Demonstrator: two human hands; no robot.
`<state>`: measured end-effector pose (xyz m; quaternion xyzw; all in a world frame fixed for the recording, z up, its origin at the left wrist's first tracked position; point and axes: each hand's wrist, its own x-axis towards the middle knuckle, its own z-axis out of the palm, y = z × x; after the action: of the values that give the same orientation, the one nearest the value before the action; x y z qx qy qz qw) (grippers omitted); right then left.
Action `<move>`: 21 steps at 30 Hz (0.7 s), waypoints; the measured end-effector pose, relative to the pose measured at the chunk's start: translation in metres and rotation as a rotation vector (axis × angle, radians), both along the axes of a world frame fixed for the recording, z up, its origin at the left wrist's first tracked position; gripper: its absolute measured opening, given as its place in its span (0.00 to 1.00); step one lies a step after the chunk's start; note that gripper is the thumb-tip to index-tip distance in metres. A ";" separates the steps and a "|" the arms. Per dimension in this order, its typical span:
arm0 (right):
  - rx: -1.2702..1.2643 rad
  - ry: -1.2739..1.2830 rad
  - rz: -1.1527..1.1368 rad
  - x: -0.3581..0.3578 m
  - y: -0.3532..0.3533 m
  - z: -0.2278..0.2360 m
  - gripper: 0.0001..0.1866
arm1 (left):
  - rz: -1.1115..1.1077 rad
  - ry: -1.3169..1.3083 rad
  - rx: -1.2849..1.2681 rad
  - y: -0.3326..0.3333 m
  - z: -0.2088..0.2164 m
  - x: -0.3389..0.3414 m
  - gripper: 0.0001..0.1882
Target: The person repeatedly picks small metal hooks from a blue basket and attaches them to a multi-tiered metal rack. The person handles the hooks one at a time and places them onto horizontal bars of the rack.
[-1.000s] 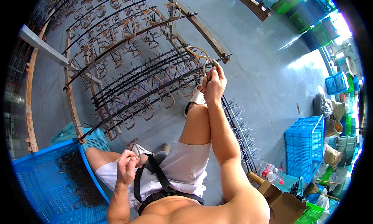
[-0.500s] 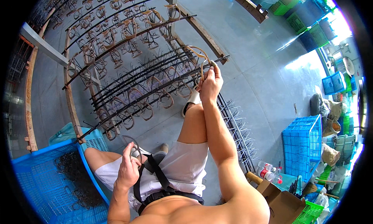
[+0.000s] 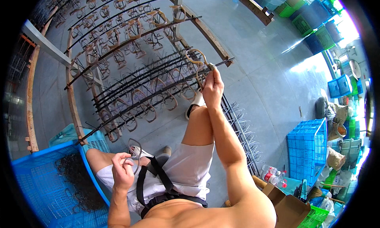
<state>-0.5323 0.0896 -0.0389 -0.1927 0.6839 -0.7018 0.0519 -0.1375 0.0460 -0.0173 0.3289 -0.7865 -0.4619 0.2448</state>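
1 blue crate (image 3: 37, 182) nr L hand (image 3: 123, 171).

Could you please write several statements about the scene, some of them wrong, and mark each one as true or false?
1. The left hand holds a greyish frame. True.
2. The right hand is empty. False: it holds a tan frame.
3. A dark tangled heap lies in the blue basket at the left. True.
4. The plastic bottles are inside that blue basket. False: they are on the other side of the person, near a cardboard box.
5. The person wears white shorts. True.
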 end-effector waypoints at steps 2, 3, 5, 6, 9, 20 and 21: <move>0.071 0.101 -0.028 -0.004 0.003 -0.007 0.12 | 0.076 0.057 0.055 0.000 0.007 -0.005 0.19; 0.090 0.139 -0.027 -0.007 0.005 -0.010 0.12 | 0.100 0.078 0.047 -0.001 0.010 -0.007 0.18; 0.131 0.205 -0.009 -0.009 0.007 -0.009 0.12 | 0.125 0.106 0.064 -0.002 0.018 -0.014 0.17; 0.155 0.234 0.005 -0.010 0.008 -0.008 0.12 | 0.137 0.119 0.073 -0.002 0.022 -0.017 0.17; 0.190 0.314 0.022 -0.013 0.009 -0.004 0.12 | 0.155 0.211 0.141 -0.003 0.028 -0.025 0.13; 0.059 0.070 -0.035 -0.012 0.005 -0.001 0.12 | 0.164 0.396 0.481 -0.002 0.053 -0.047 0.08; 0.148 0.161 -0.027 -0.012 0.008 0.005 0.12 | 0.177 0.437 0.522 -0.003 0.051 -0.051 0.07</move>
<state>-0.5448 0.0977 -0.0341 -0.2350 0.7383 -0.6322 0.0015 -0.1882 0.0429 0.0339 0.3408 -0.5392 -0.6839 0.3542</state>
